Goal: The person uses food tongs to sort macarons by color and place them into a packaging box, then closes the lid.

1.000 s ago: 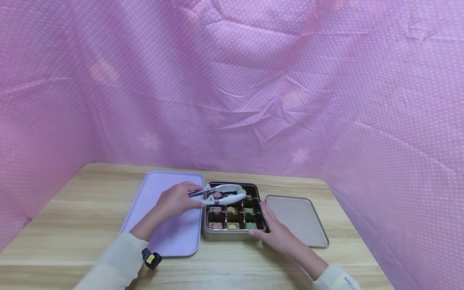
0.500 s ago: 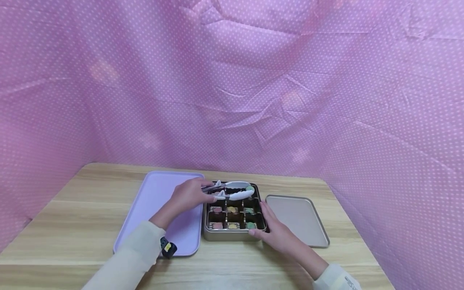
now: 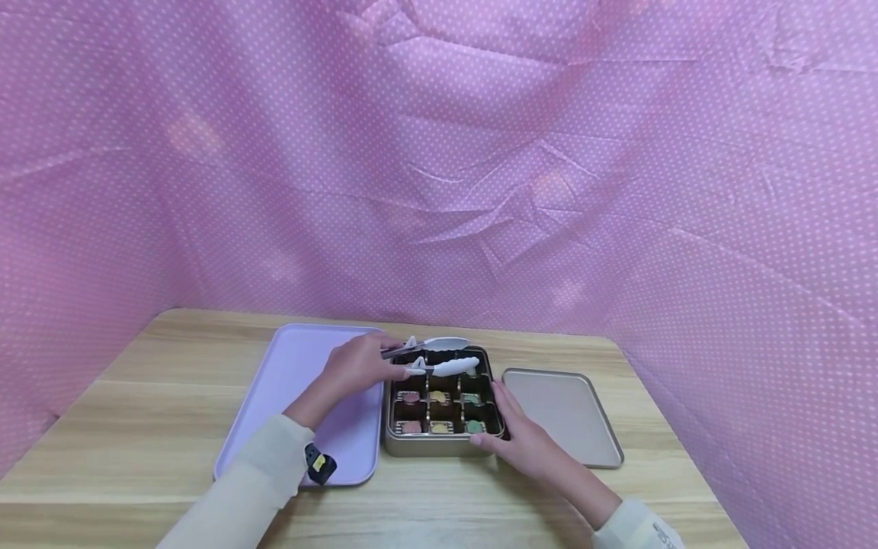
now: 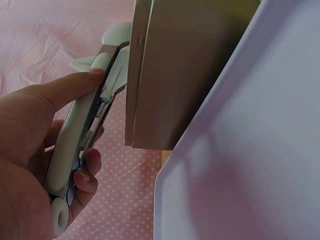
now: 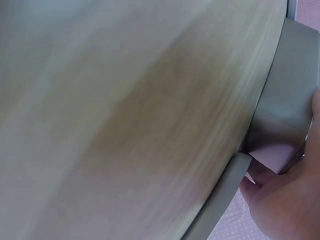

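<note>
My left hand grips a pair of white-tipped metal tongs by the handles, thumb on one arm and fingers around the other in the left wrist view. The tong tips are spread apart over the far row of a divided tin box, with nothing between them. Below the tips, a green piece partly shows in the far right compartment. Small round pink, yellow and green sweets sit in the nearer compartments. My right hand holds the box's near right corner, thumb at the front rim.
A lilac tray lies left of the box, under my left forearm. The tin's lid rests flat on the wooden table at the right, beside my right hand. A pink dotted cloth encloses the table's back and sides.
My left hand carried the tongs rightward with a green sweet in their tips to the far right compartment. Since then the tips have spread and released it. The right hand has stayed put.
</note>
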`<action>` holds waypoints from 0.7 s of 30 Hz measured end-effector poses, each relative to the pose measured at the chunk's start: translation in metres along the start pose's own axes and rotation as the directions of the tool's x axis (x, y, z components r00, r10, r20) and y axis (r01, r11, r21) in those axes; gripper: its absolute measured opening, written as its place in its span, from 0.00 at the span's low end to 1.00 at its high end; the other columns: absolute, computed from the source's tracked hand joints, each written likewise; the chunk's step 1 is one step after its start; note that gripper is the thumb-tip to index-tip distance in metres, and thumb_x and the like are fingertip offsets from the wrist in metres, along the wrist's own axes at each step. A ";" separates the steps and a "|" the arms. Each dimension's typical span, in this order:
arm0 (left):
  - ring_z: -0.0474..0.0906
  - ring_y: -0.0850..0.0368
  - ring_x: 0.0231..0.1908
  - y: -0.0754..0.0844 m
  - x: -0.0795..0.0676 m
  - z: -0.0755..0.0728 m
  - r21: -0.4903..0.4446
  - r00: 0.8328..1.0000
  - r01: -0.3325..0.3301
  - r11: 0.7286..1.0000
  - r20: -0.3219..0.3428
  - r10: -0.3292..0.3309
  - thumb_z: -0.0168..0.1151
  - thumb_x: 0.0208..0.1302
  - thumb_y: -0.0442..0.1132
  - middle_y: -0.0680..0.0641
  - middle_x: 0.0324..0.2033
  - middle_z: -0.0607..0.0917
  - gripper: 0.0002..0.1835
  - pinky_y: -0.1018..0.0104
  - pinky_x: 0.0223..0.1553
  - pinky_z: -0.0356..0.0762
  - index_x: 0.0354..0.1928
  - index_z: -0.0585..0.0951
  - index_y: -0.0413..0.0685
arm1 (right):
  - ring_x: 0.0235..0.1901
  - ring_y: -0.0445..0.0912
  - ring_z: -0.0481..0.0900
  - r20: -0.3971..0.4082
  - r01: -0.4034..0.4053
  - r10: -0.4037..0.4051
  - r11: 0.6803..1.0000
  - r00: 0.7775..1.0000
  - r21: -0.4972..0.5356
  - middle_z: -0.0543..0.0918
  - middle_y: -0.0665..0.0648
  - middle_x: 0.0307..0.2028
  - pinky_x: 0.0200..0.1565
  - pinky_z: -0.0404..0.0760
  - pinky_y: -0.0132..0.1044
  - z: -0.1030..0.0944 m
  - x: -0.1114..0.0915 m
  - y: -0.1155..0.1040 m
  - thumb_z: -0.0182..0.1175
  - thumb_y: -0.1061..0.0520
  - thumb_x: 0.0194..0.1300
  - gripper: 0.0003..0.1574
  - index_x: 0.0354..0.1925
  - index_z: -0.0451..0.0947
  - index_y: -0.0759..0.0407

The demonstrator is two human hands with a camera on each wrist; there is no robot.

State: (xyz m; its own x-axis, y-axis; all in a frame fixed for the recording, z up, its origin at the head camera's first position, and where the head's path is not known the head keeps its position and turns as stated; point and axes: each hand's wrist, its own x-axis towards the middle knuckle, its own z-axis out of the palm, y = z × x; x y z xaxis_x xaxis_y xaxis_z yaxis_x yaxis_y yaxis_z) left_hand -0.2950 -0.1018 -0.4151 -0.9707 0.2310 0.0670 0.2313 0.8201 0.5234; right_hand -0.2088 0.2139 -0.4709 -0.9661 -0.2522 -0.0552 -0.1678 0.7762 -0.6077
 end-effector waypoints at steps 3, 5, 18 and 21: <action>0.74 0.42 0.65 -0.003 -0.001 -0.002 -0.018 1.000 0.012 1.000 -0.007 -0.012 0.73 0.50 0.63 0.48 0.68 0.77 0.37 0.37 0.61 0.71 0.64 0.80 0.63 | 0.75 0.65 0.56 0.002 0.001 -0.001 1.000 1.000 0.001 0.37 0.49 0.81 0.70 0.59 0.67 0.000 -0.001 -0.001 0.59 0.20 0.57 0.68 0.79 0.30 0.32; 0.75 0.42 0.64 -0.007 -0.002 -0.003 -0.030 1.000 0.012 0.999 -0.017 -0.012 0.73 0.49 0.63 0.49 0.67 0.78 0.37 0.37 0.61 0.71 0.63 0.81 0.63 | 0.75 0.65 0.56 0.002 0.001 -0.001 1.000 1.000 0.003 0.37 0.48 0.81 0.70 0.59 0.67 0.000 -0.001 -0.001 0.59 0.20 0.57 0.68 0.80 0.30 0.33; 0.72 0.38 0.66 -0.034 -0.033 -0.026 -0.040 0.995 0.041 0.998 -0.084 -0.045 0.72 0.49 0.68 0.45 0.69 0.75 0.44 0.35 0.56 0.72 0.68 0.76 0.59 | 0.76 0.64 0.55 -0.002 0.001 -0.001 1.000 1.000 0.007 0.36 0.46 0.81 0.71 0.58 0.66 0.003 0.001 -0.001 0.59 0.20 0.58 0.68 0.79 0.30 0.32; 0.73 0.39 0.65 -0.043 -0.042 -0.031 -0.061 0.994 0.058 0.996 -0.091 -0.064 0.72 0.50 0.68 0.43 0.69 0.74 0.47 0.36 0.56 0.73 0.70 0.74 0.56 | 0.76 0.64 0.55 -0.002 0.000 0.000 1.000 1.000 0.011 0.35 0.45 0.81 0.70 0.58 0.67 0.003 0.000 -0.001 0.59 0.20 0.58 0.68 0.80 0.30 0.32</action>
State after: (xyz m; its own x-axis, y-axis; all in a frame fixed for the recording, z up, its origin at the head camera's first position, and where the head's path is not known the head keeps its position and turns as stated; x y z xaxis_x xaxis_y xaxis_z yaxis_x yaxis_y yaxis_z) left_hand -0.2657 -0.1630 -0.4142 -0.9854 0.1299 0.1103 0.1699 0.7987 0.5773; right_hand -0.2085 0.2114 -0.4730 -0.9666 -0.2506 -0.0535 -0.1655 0.7698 -0.6165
